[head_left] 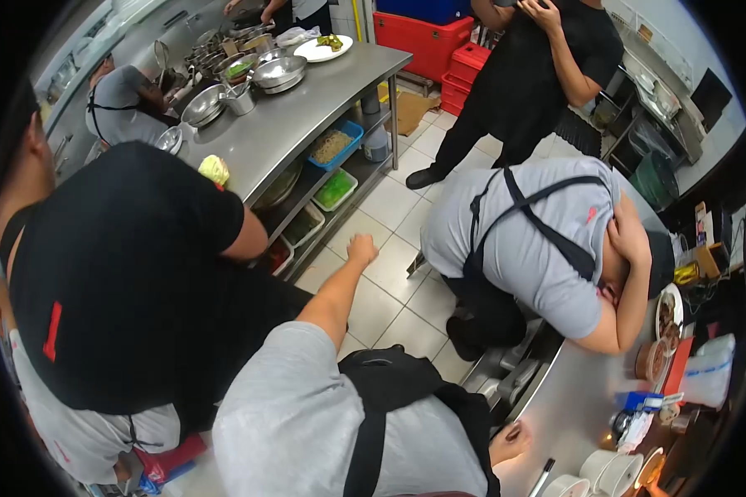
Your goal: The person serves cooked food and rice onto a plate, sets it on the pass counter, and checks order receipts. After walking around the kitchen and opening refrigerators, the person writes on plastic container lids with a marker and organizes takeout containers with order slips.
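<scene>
Above floor tiles (387, 320), left hand (362, 248) loosely fisted

The standing person (547, 83) — head cut off by the top edge.

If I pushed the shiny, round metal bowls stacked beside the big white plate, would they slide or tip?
The shiny, round metal bowls would probably slide, because the grey steel table looks smooth. They might tip if pushed high, since they widen toward the rim.

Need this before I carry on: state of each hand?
Left hand: closed, over the floor tiles, nothing visible in it.
Right hand: at the steel counter, fingers curled; can't tell whether it holds anything.
</scene>
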Demonstrator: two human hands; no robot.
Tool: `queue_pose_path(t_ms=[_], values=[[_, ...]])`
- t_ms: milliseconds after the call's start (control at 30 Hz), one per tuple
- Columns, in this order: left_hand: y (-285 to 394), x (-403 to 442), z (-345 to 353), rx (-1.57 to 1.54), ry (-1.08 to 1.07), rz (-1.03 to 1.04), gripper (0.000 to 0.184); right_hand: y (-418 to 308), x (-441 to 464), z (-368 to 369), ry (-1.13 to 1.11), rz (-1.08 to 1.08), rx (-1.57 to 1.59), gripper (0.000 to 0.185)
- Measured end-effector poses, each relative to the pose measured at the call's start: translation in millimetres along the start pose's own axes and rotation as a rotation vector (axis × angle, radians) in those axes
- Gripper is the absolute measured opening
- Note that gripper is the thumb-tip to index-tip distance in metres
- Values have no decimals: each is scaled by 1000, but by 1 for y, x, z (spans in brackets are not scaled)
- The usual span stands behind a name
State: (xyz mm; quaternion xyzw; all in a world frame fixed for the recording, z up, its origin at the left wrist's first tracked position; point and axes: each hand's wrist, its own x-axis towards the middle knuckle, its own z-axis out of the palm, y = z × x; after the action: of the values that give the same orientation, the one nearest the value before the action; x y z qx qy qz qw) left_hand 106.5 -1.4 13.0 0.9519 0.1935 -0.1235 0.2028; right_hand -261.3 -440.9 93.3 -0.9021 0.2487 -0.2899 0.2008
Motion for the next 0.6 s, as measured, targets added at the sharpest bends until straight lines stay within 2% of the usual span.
queue_pose_path(t_ms=[67,133,167,267,300,367,400,433,467,500,533,600], values=[[12,33,-59,63,222,69,32,-15,-17,21,-207,258,198,36],[19,65,-111,20,360,39,31,-107,7,43,-606,9,235,34],[16,90,-130,34,435,24,32,-139,22,71,-614,-5,239,34],[0,141,-187,166,646,-13,34,-214,66,183,-1388,-14,604,41],[-10,155,-203,208,648,-32,34,-253,87,210,-1655,-8,718,45],[-37,176,-229,202,713,-15,32,-339,141,260,-1700,96,967,37],[-50,189,-242,193,731,-10,32,-375,169,296,-1673,-166,937,37],[-63,205,-251,100,681,-103,31,-417,191,332,-1628,-204,1000,36],[-75,220,-258,5,629,-192,33,-456,206,381,-1602,-147,1080,35],[-88,230,-259,22,668,-195,35,-503,229,410,-1626,-27,1173,37],[-98,238,-258,40,706,-194,37,-548,244,439,-1556,-131,1293,35],[-97,241,-253,106,771,-189,35,-631,272,497,-1631,-126,1225,37]])
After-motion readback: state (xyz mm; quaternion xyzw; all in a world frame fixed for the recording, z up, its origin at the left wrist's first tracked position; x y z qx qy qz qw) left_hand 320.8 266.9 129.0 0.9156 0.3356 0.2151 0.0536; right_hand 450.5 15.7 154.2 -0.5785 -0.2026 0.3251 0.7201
